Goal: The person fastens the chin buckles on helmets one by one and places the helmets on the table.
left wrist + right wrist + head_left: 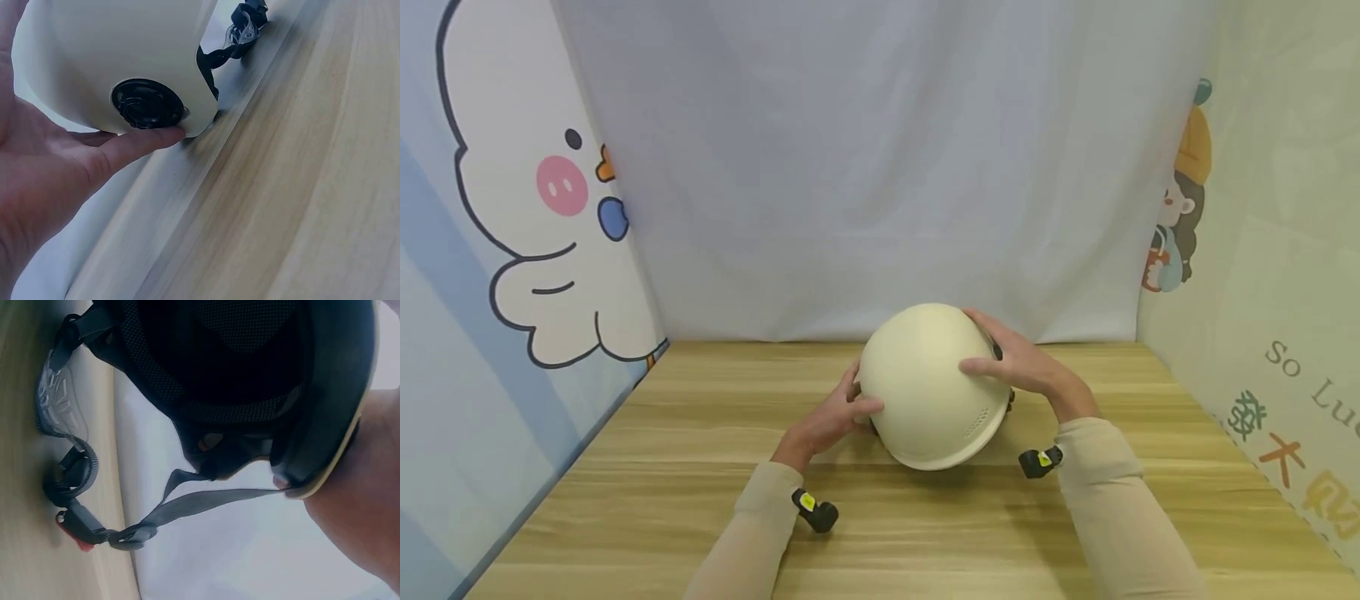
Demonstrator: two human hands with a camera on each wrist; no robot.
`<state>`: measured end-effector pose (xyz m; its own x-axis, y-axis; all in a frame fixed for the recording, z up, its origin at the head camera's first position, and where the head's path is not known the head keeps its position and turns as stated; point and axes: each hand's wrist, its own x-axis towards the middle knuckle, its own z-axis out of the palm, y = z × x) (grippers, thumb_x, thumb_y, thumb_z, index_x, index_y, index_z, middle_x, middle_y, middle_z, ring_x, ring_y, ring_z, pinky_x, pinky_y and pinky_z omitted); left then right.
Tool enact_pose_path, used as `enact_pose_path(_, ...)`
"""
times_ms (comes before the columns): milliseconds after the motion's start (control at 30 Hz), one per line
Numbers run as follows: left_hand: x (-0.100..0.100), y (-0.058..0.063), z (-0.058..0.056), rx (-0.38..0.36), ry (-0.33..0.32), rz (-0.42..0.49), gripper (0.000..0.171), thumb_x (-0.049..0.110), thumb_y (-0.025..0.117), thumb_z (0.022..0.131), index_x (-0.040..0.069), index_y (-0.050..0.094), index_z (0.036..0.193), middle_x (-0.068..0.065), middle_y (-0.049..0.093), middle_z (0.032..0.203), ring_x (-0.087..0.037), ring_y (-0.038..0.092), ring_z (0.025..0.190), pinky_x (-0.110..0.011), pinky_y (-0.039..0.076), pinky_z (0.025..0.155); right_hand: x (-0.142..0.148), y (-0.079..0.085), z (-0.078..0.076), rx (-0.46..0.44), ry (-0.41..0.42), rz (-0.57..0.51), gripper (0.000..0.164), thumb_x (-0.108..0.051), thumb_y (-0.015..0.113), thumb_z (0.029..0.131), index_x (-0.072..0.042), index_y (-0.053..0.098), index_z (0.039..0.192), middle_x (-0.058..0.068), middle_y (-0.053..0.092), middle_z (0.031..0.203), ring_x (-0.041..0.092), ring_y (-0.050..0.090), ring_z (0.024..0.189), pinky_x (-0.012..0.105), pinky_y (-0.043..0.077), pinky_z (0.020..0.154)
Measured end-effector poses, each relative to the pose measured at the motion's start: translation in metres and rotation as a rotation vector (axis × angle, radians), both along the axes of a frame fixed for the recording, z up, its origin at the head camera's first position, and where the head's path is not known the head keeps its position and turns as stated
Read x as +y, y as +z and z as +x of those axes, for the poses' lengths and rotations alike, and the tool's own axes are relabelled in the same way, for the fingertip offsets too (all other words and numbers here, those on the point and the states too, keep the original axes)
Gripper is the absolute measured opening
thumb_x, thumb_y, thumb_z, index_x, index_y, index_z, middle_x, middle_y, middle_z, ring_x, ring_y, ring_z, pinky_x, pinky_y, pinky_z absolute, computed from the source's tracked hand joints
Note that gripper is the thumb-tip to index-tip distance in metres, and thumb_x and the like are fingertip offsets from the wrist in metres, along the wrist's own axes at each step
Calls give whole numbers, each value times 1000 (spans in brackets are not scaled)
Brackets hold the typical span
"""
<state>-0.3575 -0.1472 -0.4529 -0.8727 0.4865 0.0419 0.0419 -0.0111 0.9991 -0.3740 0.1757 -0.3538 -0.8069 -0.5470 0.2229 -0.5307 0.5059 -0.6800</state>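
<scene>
A cream helmet [925,383] is tilted between both hands over the wooden table, its small vent holes toward the lower right. My left hand [831,421] grips its left side, thumb on the shell. In the left wrist view that thumb lies along the lower edge, beside a black round disc [147,103]. The right hand [1022,358] holds the upper right side, fingers spread around the rim. Dark inner padding [212,403] faces the right wrist camera. From it hangs a grey chin strap [206,503] with a black buckle [81,522] that has a red part.
The wood-grain table [715,375] reaches back to a pale grey curtain [880,167]. Printed cartoon panels stand at the left [490,375] and right [1247,275]. Small black cameras sit at the left wrist [816,510] and right wrist [1039,462].
</scene>
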Motion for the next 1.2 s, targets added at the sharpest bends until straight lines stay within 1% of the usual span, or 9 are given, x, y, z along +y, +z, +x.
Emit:
enact_pose_path(67, 0, 1, 0, -6, 9, -6, 104, 34, 73, 88, 30, -2, 160, -16, 8, 164, -42, 32, 141, -61, 39, 103, -2, 1, 0, 11, -3, 22, 93, -45, 67, 91, -12, 17, 161, 18, 21, 162, 41, 23, 146, 61, 27, 111)
enact_pose_path(200, 0, 3, 0, -5, 14, -9, 103, 34, 73, 88, 27, 0, 161, -17, 9, 164, -43, 32, 141, -60, 40, 102, -6, 5, 2, 31, -18, 57, 95, -48, 68, 90, -7, 17, 160, 18, 26, 160, 38, 30, 143, 59, 32, 109)
enact_pose_path(300, 0, 1, -1, -5, 26, -5, 103, 34, 73, 88, 26, 1, 161, -18, 10, 164, -43, 33, 140, -60, 41, 102, -8, 6, 1, 53, -16, 52, 93, -48, 68, 90, -7, 21, 159, 17, 34, 156, 37, 38, 138, 58, 38, 105)
enact_pose_path(367, 0, 0, -1, -11, 31, 0, 102, 33, 74, 88, 26, 2, 161, -17, 10, 164, -44, 34, 140, -60, 42, 101, -8, 4, 1, 66, -12, 38, 90, -46, 69, 91, -8, 23, 159, 16, 35, 156, 37, 38, 138, 58, 38, 105)
enact_pose_path(567, 0, 0, -2, -9, 41, -4, 101, 32, 74, 88, 32, 3, 160, -18, 15, 162, -43, 36, 139, -61, 40, 102, -9, 2, 2, 106, 11, 38, 87, -41, 66, 92, -9, 22, 160, 19, 26, 160, 41, 28, 144, 62, 33, 107)
enact_pose_path(700, 0, 0, -3, 1, 44, 7, 99, 28, 74, 88, 35, 6, 160, -17, 18, 162, -42, 37, 138, -61, 39, 103, -11, 1, 2, 109, -3, 43, 90, -43, 67, 91, -10, 20, 160, 17, 19, 163, 42, 25, 145, 64, 32, 106)
enact_pose_path(867, -1, 1, -2, 8, -9, 25, 105, 22, 77, 87, 38, 3, 160, -13, 10, 165, -42, 29, 143, -61, 37, 105, -14, -4, 1, 84, -28, 39, 93, -47, 67, 90, -9, 16, 159, 19, 18, 160, 43, 32, 139, 65, 38, 101)
enact_pose_path(967, -1, 2, 0, 2, -17, 24, 108, 20, 79, 86, 39, 3, 160, -11, 9, 165, -41, 28, 144, -60, 37, 105, -15, -6, 2, 77, -36, 41, 92, -46, 66, 91, -9, 16, 158, 20, 18, 159, 44, 33, 137, 67, 39, 99)
enact_pose_path(1200, 0, 1, 0, -15, 18, 19, 104, 21, 81, 84, 27, 10, 160, -12, 8, 165, -41, 22, 146, -56, 42, 102, -16, -7, 2, 87, -49, 53, 93, -47, 67, 89, -10, 18, 160, 20, 16, 160, 47, 32, 137, 69, 39, 97)
